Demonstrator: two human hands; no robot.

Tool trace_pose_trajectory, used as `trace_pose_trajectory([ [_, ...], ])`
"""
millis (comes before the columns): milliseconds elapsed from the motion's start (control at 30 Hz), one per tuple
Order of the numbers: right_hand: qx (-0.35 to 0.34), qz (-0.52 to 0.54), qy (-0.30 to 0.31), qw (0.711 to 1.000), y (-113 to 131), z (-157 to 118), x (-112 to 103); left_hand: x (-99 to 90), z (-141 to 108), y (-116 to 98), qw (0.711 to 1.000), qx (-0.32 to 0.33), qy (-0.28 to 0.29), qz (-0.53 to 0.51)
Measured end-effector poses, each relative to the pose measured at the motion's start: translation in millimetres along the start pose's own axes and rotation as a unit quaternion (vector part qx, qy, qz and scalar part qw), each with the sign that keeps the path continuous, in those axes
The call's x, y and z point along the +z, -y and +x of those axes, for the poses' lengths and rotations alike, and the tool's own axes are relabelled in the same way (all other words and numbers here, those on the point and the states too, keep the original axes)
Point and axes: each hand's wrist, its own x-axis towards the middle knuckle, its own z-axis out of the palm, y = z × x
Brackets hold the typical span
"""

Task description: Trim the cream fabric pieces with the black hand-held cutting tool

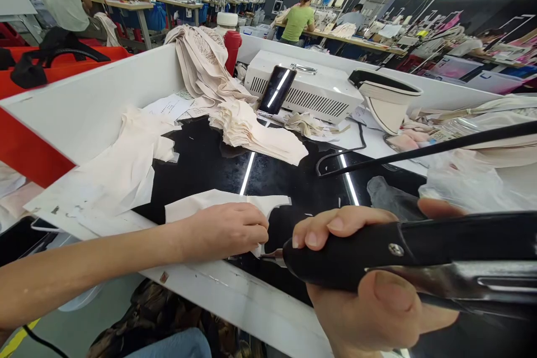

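Observation:
My left hand lies over a cream fabric piece on the black tabletop, its fingers drawn together on the fabric's right part. My right hand is wrapped around a black handheld tool with a screw and a shiny metal strip along its side. The tool's narrow metal tip points left and meets or nearly meets the fabric edge beside my left fingertips; exact contact is hard to tell. Beyond my hands lies a stack of cut cream pieces. More loose cream pieces lie at the left.
A white vented box stands at the back, a phone leaning on it. Draped fabric and a red bottle stand back left. A black rod crosses above the right side, near clear plastic. Several people work behind.

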Motion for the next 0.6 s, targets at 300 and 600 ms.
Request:
trace_pose_trajectory([
  [300,0.0,0.039,0.005,0.999,-1.4,0.7,-1.5,-7.0,-1.9,4.2,0.998,0.026,0.056,-0.023],
  [600,-0.012,0.088,-0.03,0.996,-7.9,0.0,3.1,0.9,-20.2,15.6,0.996,0.076,0.032,-0.024],
])
